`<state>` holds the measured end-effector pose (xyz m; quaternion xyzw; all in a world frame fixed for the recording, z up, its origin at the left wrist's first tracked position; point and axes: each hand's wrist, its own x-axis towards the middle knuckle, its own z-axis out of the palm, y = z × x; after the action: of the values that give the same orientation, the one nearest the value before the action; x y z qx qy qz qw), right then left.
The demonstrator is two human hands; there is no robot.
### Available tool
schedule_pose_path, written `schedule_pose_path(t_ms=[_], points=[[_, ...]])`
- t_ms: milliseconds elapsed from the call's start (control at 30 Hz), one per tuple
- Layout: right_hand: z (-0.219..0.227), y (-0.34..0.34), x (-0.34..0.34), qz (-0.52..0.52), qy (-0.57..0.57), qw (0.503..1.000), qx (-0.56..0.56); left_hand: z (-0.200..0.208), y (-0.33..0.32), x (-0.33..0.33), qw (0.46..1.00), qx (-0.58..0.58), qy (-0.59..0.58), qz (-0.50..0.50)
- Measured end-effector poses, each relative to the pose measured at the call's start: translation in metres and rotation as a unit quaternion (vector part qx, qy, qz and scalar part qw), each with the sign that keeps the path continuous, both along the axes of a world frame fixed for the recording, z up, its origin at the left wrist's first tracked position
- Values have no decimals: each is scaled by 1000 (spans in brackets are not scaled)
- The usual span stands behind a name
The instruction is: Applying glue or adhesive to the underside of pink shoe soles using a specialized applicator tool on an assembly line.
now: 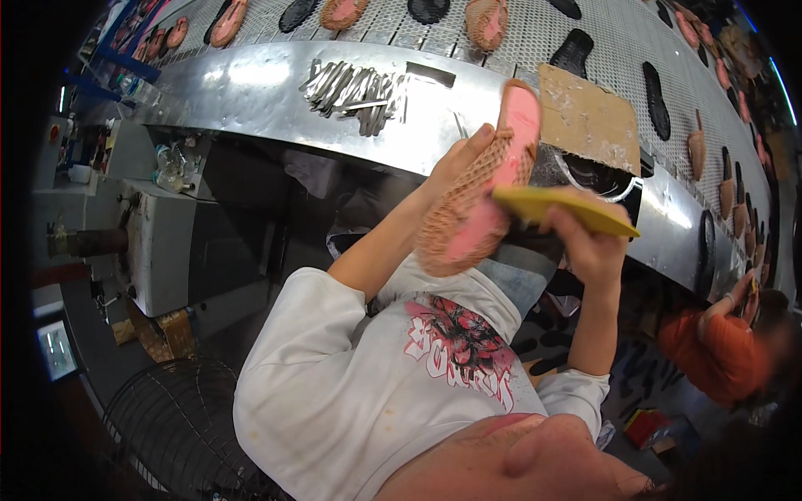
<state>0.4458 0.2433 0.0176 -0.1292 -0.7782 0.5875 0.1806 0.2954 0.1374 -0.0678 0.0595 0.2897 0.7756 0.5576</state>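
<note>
My left hand is closed around a tan woven shoe, with the thumb along its edge. A long pink surface runs down the middle of the shoe, framed by the woven material. The shoe is tilted, its narrower end up by the metal ledge and its wide end near my shirt. In my right hand is a flat yellow tool, gripped between thumb and fingers. The tool's left end lies over or against the pink surface; blur hides whether they touch.
A metal ledge borders a mesh conveyor carrying black soles and tan woven shoes. Thin metallic strips and a stained cardboard piece lie along it. A wire fan stands left; a person in orange works right.
</note>
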Motion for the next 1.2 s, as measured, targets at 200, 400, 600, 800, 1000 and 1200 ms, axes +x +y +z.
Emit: schedule_pose_path(t_ms=[200, 400, 600, 800, 1000, 1200], points=[[-20, 7, -14, -8, 156, 928, 339, -5, -11, -1, 996, -19, 77, -51], [-21, 0, -20, 109, 168, 936, 291, -13, -20, -5, 999, -28, 4, -28], [-37, -45, -34, 260, 170, 929, 199, -53, -35, -37, 999, -37, -17, 26], [-35, -24, -72, 112, 96, 977, 154, -38, -79, -89, 974, -66, 122, 180], [-94, -3, -136, -10, -252, 895, 368, -65, -84, -103, 938, -102, 243, 226], [-111, 4, -143, -6, -279, 877, 392, -66, -87, -104, 945, -90, 231, 212]])
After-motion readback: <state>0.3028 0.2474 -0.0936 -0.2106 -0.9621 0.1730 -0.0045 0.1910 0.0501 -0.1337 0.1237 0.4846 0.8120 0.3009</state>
